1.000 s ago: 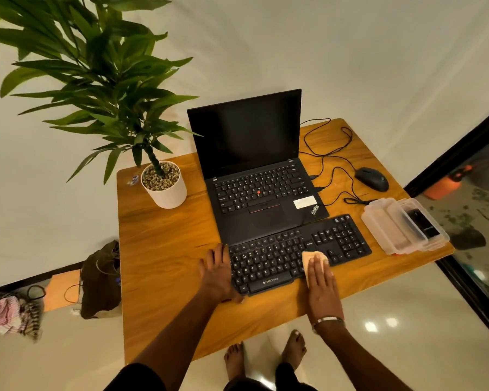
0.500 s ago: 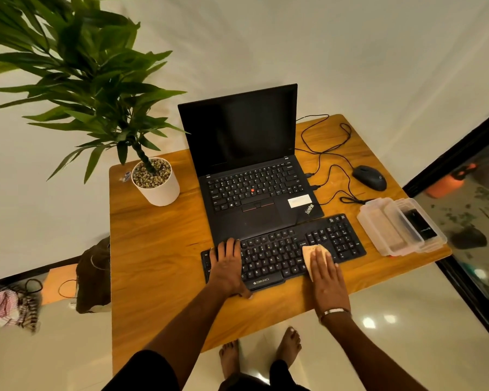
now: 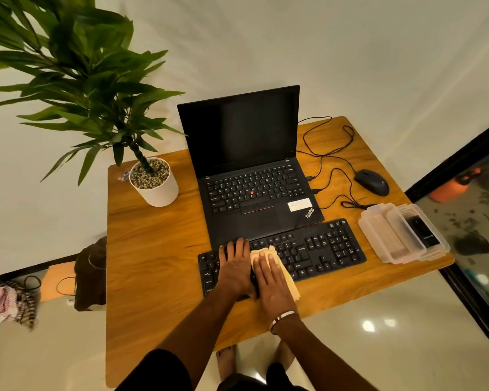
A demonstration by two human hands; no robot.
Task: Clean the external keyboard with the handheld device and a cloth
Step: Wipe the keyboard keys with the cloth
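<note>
A: What has changed on the external keyboard [image 3: 308,251] since half a second ago?

B: The right hand [image 3: 271,280], flat with fingers together, has slid the pale cloth [image 3: 290,283] leftward from mid-board; it now lies just beside the left hand [image 3: 235,268]. That left hand, fingers spread flat, stays pressed on the keys near the left end.

A: Any legible writing?

B: "ThinkPad" on the palm rest of the open laptop [image 3: 254,176], whose screen is dark; a white sticker beside it cannot be read.

A: And the setting?

B: A wooden counter [image 3: 153,249] carrying a potted plant [image 3: 153,182], a wired mouse [image 3: 371,182], and a clear plastic container [image 3: 401,232] holding a dark handheld device [image 3: 422,231] at the right edge. The keyboard sits against the laptop's front edge. Below are a glossy tiled floor [image 3: 393,334] and the person's bare feet; a pale wall behind.
</note>
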